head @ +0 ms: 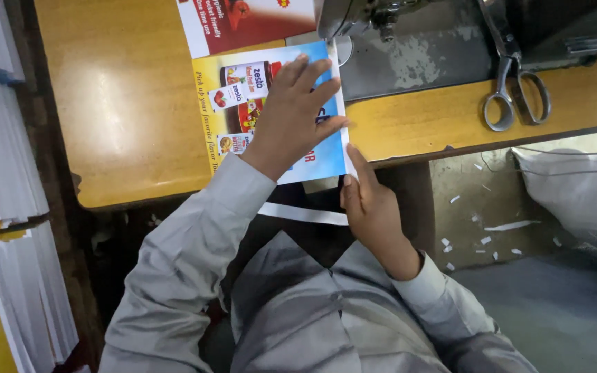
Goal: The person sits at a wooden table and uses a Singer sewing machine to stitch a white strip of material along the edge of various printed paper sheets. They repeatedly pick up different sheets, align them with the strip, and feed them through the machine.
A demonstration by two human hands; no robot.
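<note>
My left hand lies flat, fingers spread, on a printed yellow and blue sheet that rests on the wooden table in front of a sewing machine. My right hand pinches the sheet's right white edge near the table's front edge. A white strip hangs below the table near my lap.
A red and white printed sheet lies behind the blue one. Scissors rest on the table at the right. Stacks of printed sheets stand at the left. A white sack and paper scraps lie on the floor at the right.
</note>
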